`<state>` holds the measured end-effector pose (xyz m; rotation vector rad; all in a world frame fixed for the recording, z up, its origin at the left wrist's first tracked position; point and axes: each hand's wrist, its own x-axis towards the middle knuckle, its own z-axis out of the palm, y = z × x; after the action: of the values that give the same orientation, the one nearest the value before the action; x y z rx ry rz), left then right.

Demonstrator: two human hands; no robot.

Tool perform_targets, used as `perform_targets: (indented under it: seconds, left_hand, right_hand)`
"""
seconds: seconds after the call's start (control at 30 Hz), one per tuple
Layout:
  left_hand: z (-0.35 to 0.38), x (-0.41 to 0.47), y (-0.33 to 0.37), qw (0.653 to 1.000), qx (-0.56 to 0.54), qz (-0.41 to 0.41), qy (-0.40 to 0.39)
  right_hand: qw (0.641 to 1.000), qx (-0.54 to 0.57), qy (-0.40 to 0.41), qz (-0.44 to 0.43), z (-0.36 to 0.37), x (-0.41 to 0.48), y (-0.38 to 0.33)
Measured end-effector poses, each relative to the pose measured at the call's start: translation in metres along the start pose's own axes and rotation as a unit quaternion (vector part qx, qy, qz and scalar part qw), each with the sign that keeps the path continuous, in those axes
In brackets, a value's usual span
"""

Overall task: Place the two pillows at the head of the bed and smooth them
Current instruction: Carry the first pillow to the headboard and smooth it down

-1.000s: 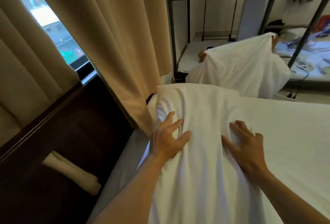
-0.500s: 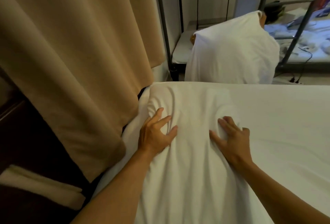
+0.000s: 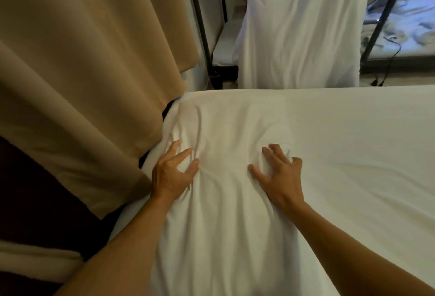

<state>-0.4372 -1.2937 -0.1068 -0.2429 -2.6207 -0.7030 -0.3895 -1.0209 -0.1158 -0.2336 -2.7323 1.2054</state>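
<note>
white pillow (image 3: 226,154), tan curtain (image 3: 82,71)

From my remote seat I'm seeing a tan curtain (image 3: 77,64) hanging on the left, dark metal bunk frame (image 3: 200,24) behind it, white cloth draped upright (image 3: 301,27), black cable (image 3: 388,64) trailing to the floor.

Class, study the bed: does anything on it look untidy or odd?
Yes. The pillow under the left hand and right hand is creased, with folds bunched at the fingers. It lies tight against the beige curtain at the bed's edge.
</note>
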Motion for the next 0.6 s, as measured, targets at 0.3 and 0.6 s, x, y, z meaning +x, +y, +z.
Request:
perform_targets:
  seconds: [0.3, 0.6]
  left_hand:
    - [0.004, -0.011, -0.029, 1.0, 0.004, -0.013, -0.021]
    - [0.005, -0.015, -0.041, 0.994, 0.006, -0.077, -0.074]
  right_hand:
    - [0.999, -0.023, -0.024, 0.036, 0.005, -0.001, 0.023]
    - [0.99, -0.132, -0.034, 0.035, 0.008, -0.004, 0.026]
